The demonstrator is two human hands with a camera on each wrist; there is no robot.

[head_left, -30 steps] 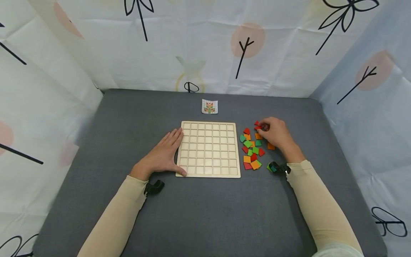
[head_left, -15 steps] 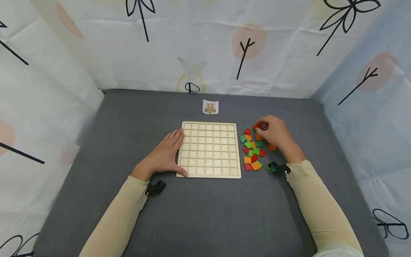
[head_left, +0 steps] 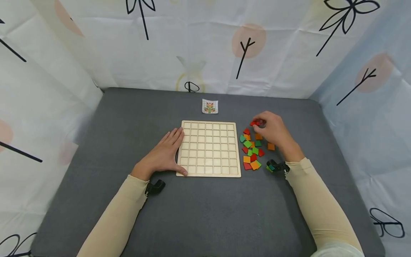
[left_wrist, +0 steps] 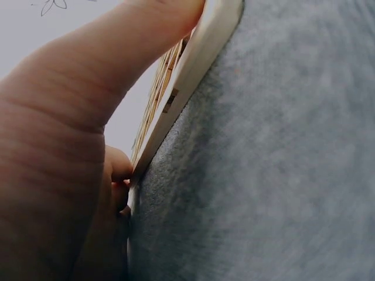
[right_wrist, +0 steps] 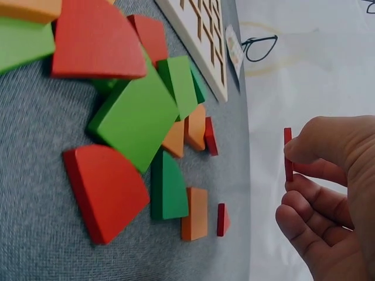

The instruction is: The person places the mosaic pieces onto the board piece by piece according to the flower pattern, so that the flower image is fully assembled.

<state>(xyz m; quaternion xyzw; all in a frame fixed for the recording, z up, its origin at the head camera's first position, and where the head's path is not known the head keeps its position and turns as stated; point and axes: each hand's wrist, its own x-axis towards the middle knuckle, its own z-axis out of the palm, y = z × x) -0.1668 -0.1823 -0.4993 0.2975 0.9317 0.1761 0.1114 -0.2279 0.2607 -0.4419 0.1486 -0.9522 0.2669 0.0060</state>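
My left hand (head_left: 163, 153) rests along the left edge of a square wooden grid board (head_left: 208, 149), fingers straight and spread, thumb at the near left corner. In the left wrist view that thumb (left_wrist: 111, 55) lies over the rim of the board (left_wrist: 190, 73). My right hand (head_left: 273, 128) pinches a flat red tile (right_wrist: 288, 155) between thumb and fingers, held above the table at the far end of the loose tiles. Seen edge-on in the right wrist view, the tile's full shape is hidden. Nearby lie green tiles (right_wrist: 135, 117), red quarter-round tiles (right_wrist: 105, 193) and orange tiles (right_wrist: 196, 213).
Several mixed tiles (head_left: 253, 151) lie in a loose heap right of the board, some overlapping. A small card (head_left: 210, 106) with a coloured grid picture lies beyond the board. Printed cloth hangs behind the grey table (head_left: 208, 210) and at its sides.
My right hand has moved slightly left and away from me, carrying the red tile it picked up beside the heap. My left hand stays on the board.
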